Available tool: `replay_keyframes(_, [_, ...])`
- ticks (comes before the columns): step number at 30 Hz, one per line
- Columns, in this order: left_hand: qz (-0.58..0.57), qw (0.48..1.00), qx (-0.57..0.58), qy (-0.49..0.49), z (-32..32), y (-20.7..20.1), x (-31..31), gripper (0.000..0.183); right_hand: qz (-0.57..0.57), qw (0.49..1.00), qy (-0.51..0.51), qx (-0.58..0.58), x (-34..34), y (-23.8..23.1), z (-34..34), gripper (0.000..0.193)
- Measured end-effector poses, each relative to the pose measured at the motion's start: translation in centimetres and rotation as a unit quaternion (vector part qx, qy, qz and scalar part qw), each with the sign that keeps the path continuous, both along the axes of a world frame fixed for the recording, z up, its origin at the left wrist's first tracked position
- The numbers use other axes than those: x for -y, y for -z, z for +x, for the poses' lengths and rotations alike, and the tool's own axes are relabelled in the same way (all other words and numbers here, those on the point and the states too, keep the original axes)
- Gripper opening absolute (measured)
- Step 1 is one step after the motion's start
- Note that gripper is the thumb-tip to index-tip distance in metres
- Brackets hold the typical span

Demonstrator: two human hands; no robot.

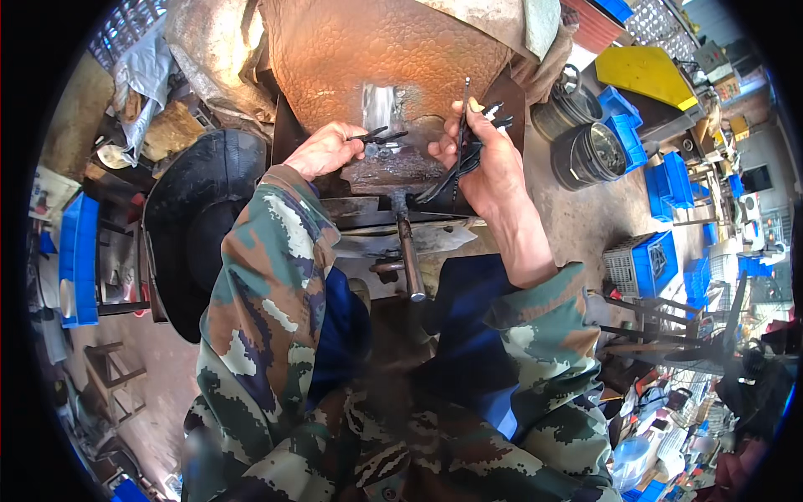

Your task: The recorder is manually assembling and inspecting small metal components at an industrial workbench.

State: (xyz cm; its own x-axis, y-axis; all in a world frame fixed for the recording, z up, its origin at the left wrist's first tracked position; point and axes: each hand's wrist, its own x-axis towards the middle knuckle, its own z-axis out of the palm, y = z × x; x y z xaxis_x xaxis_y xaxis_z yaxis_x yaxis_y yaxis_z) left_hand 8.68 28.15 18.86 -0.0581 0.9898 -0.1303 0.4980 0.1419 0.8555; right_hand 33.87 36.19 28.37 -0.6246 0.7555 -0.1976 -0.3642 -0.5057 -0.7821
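My left hand (324, 151) is closed, its fingers pinching a slim dark forked metal piece (383, 135) whose prongs point right over the worktop. On the other side my right hand (493, 159) is wrapped round several dark, curved metal pieces (450, 180); a thin straight rod (466, 99) stands up among them. A whitish ridged bit shows by the fingers of that hand, too small to name. Between the hands lies a worn metal work surface (389, 171) with a bright, shiny patch. A round steel bar (409, 255) juts from it toward me.
A brown, crinkled sheet (385, 46) covers the far side. To the left rests a large black curved shell (201, 226). Dark metal buckets (588, 156) stand on the right, near blue bins (667, 186) and a blue-and-grey crate (642, 263). A small wooden stool (117, 376) is at lower left.
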Motion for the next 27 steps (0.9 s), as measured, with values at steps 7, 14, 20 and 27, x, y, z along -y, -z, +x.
replay_keyframes(7, [-0.027,0.999,0.022,-0.017,-0.2,0.3,-0.3,0.029,-0.040,0.998,0.038,-0.007,-0.5,0.1,1.1,0.022])
replay_keyframes(14, [-0.037,0.999,-0.034,0.000,-0.5,-0.3,-0.3,0.025,-0.047,0.998,0.029,0.010,-0.3,0.2,1.7,0.023])
replay_keyframes(20, [-0.037,0.999,-0.002,0.001,-0.8,0.7,0.0,0.024,-0.058,0.998,-0.013,0.007,0.5,0.0,1.2,0.027])
replay_keyframes(27, [0.048,0.989,-0.132,0.041,1.5,-2.4,0.2,0.029,-0.064,0.998,-0.020,-0.015,0.7,-0.5,1.8,0.031])
